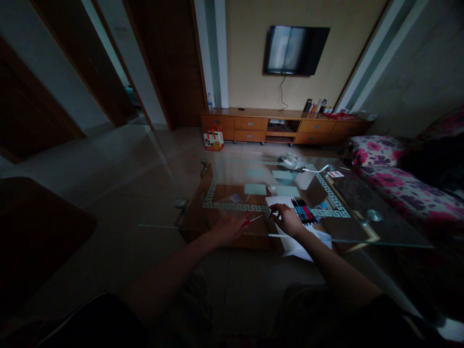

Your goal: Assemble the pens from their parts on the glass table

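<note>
My left hand (230, 229) is closed round a red pen (248, 223), whose thin, pale end points right toward my other hand. A short gap away, my right hand (285, 219) pinches a small dark piece (271, 215), perhaps a pen cap; its kind is too small to tell. Beside the right hand, a row of black, blue and red pens (304, 211) lies side by side on white paper (290, 244). Both hands are above the near edge of the glass table (232, 166).
On the table are a clear plastic bag (290, 161), a white strip (317, 169), a red-and-white card (335, 174) and a clear packet (232, 199). Beyond stand a wooden TV cabinet (250, 123) and a carrier bag (213, 140). A flowered sofa (402, 186) borders the right side.
</note>
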The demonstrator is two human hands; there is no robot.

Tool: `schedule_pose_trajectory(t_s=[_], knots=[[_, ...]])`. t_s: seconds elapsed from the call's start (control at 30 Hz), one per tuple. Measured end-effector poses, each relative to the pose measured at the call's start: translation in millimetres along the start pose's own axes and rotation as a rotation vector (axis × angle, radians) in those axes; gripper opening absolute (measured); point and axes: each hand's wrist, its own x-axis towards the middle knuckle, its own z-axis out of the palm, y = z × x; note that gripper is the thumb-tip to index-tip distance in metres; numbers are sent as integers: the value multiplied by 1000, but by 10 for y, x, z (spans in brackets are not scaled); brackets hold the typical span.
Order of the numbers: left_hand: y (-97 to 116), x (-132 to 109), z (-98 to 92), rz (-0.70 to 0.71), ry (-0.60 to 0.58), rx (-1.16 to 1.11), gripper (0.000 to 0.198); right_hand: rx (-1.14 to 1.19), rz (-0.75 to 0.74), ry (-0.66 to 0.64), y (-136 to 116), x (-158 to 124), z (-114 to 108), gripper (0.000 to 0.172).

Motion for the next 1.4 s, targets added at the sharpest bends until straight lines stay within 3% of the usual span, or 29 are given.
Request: schedule_pose_trajectory(t_s=[0.43, 0.7, 0.9, 1.03, 1.17, 1.4], knots=[[-8, 8, 5, -14, -7, 3, 38, 14, -5, 62, -4, -5, -12, 36], [12, 12, -28, -69, 15, 18, 39, 33, -73, 195, -278, -19, -137, 40], [52, 16, -64, -131, 4, 35, 39, 55, -158, 98, -618, -102, -183, 37], [38, 22, -40, -103, 14, 28, 42, 69, -214, 26, -763, -154, -146, 52], [10, 30, -10, -63, 32, 17, 41, 55, -237, -26, -787, -179, -89, 65], [14, 23, -32, -58, 22, -22, 41, 58, -241, -31, -770, -180, -57, 67]])
